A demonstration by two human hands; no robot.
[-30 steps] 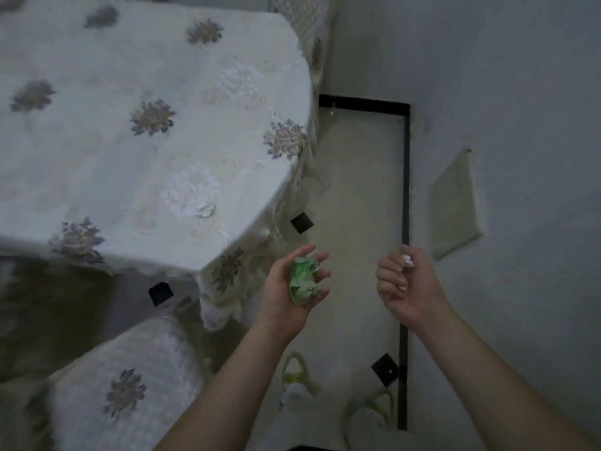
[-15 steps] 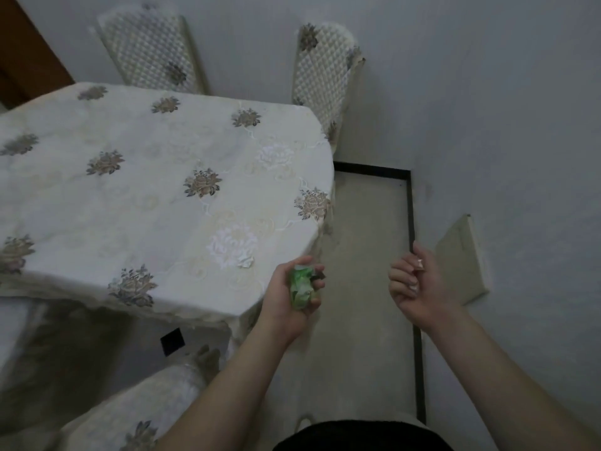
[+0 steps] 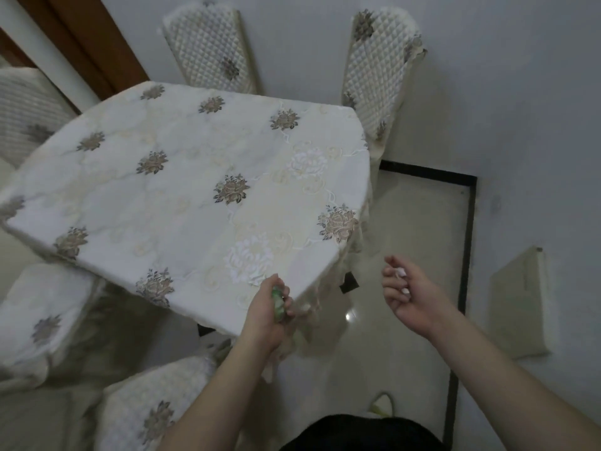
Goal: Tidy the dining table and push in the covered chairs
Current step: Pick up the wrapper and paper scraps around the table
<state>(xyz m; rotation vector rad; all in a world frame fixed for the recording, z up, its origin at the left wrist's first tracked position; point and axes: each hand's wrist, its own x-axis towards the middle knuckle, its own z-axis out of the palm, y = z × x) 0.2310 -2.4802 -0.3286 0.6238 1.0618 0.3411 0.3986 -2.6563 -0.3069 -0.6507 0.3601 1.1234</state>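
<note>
The dining table (image 3: pixel 182 177) carries a white cloth with brown flower prints and nothing lies on top of it. My left hand (image 3: pixel 260 320) grips a crumpled green wad (image 3: pixel 278 302) right at the table's near corner. To the right, over the floor, my right hand (image 3: pixel 413 301) hangs with its fingers loosely curled and nothing in it. Two quilted covered chairs (image 3: pixel 211 50) (image 3: pixel 380 70) stand at the far side, the right one tilted towards the wall. A third chair (image 3: pixel 26 105) is at the left. Two covered seats (image 3: pixel 39 314) (image 3: pixel 153 408) stick out on my side.
A grey wall runs close along the right, with a cream panel (image 3: pixel 520 301) leaning on it. The pale floor (image 3: pixel 419 229) between table and wall has a black border strip (image 3: pixel 465 255). A wooden door frame (image 3: pixel 81 37) is at the far left.
The view has lifted from the floor to the whole table and the far chairs. My left hand has closed tighter on the green wad and moved up to the table corner.
</note>
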